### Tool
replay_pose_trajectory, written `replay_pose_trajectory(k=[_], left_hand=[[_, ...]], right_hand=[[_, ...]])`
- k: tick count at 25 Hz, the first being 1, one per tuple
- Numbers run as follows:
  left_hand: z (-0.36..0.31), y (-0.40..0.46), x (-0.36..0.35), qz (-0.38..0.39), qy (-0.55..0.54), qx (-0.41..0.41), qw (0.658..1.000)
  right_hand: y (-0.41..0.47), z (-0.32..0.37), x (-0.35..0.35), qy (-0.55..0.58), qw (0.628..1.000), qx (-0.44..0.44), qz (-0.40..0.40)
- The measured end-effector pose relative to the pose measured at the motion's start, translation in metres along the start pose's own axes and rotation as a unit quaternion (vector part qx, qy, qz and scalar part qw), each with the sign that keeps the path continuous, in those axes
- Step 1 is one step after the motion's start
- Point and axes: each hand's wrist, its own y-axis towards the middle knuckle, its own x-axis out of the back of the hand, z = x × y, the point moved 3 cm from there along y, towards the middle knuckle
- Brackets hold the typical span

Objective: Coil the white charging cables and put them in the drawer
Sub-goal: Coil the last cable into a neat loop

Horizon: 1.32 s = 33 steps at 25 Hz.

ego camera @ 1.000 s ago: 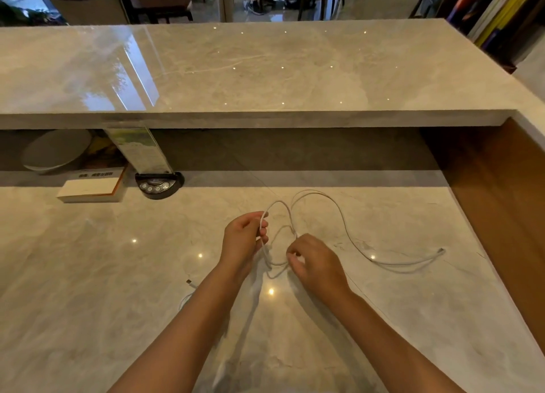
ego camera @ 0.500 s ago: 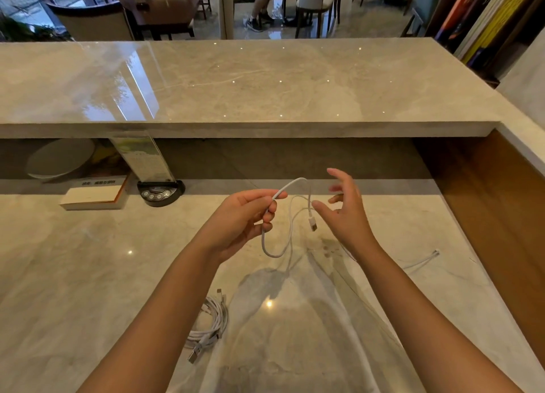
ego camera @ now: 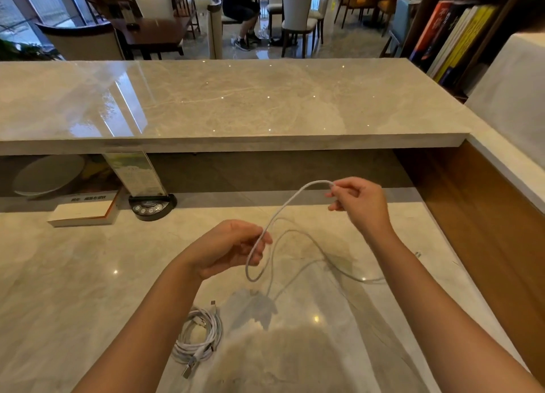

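**White cable held between two hands above the counter**

White cable (ego camera: 290, 205) is hanging in the air between both hands over the marble counter (ego camera: 73, 274). The right hand (ego camera: 358, 203) is pinching it between thumb and fingertips at the top of an arch, the other fingers curled. From there the cable is running down to the left hand (ego camera: 227, 249), whose curled fingers are gripping it. Below the left hand it is drooping in a loop, then trailing off to the right, partly blurred, toward the right forearm. A coil (ego camera: 199, 338) of white cable is lying on the counter near the left forearm, a plug sticking out at its lower end. At the back left, under the raised top, a book (ego camera: 84, 211) is sitting beside a sign stand (ego camera: 152, 206).
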Motion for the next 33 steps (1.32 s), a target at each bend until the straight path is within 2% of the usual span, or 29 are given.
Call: replay_pose_trajectory(k=[2, 4, 6, 7, 9, 11, 13, 14, 16, 18, 21, 23, 25, 27, 30, 33], left_hand=[[0.006, -0.003, 0.009, -0.007, 0.081, 0.005, 0.997], [0.006, -0.005, 0.015, -0.029, 0.109, -0.013, 0.994], [0.004, -0.007, 0.016, -0.058, 0.105, -0.031, 0.992], [0.002, -0.007, 0.014, -0.076, 0.085, -0.042, 0.993], [-0.003, -0.004, 0.009, -0.126, 0.029, -0.075, 0.989], [-0.006, 0.001, 0.004, -0.177, 0.022, -0.104, 0.978], [-0.005, 0.007, -0.005, -0.195, 0.072, -0.116, 0.971], [-0.002, 0.009, -0.011, -0.185, 0.109, -0.118, 0.97], [0.003, 0.011, -0.023, -0.134, 0.184, -0.12, 0.966], [0.009, 0.012, -0.033, -0.087, 0.232, -0.117, 0.962], [0.01, 0.011, -0.039, -0.064, 0.258, -0.115, 0.957], [0.009, 0.01, -0.043, -0.019, 0.22, -0.093, 0.971], [0.009, 0.007, -0.046, 0.03, 0.108, -0.06, 0.992], [0.007, 0.005, -0.045, 0.042, 0.071, -0.057, 0.995], [0.009, 0.007, -0.039, 0.064, 0.116, -0.061, 0.989], [0.011, 0.01, -0.035, 0.111, 0.014, -0.051, 0.992]], right_hand=[[0.007, 0.002, 0.02, -0.073, 0.995, 0.037, -0.058], [0.006, -0.003, 0.034, -0.184, 0.975, 0.056, -0.11], [0.004, -0.013, 0.037, -0.311, 0.944, 0.034, -0.106], [0.002, -0.02, 0.032, -0.379, 0.924, 0.009, -0.055], [-0.01, -0.031, 0.011, -0.488, 0.866, -0.013, 0.109], [-0.035, -0.027, -0.012, -0.502, 0.82, 0.03, 0.272], [-0.06, -0.006, -0.028, -0.454, 0.806, 0.113, 0.362], [-0.068, 0.007, -0.033, -0.429, 0.808, 0.149, 0.375], [-0.073, 0.03, -0.034, -0.387, 0.836, 0.202, 0.334], [-0.07, 0.042, -0.028, -0.35, 0.866, 0.226, 0.276], [-0.071, 0.044, -0.025, -0.3, 0.887, 0.239, 0.258], [-0.07, 0.044, -0.024, -0.268, 0.901, 0.243, 0.239], [-0.063, 0.042, -0.02, -0.217, 0.93, 0.212, 0.207], [-0.057, 0.037, -0.017, -0.172, 0.952, 0.174, 0.186], [-0.054, 0.023, -0.018, -0.178, 0.952, 0.17, 0.18], [-0.056, 0.017, -0.022, -0.175, 0.953, 0.208, 0.135]])
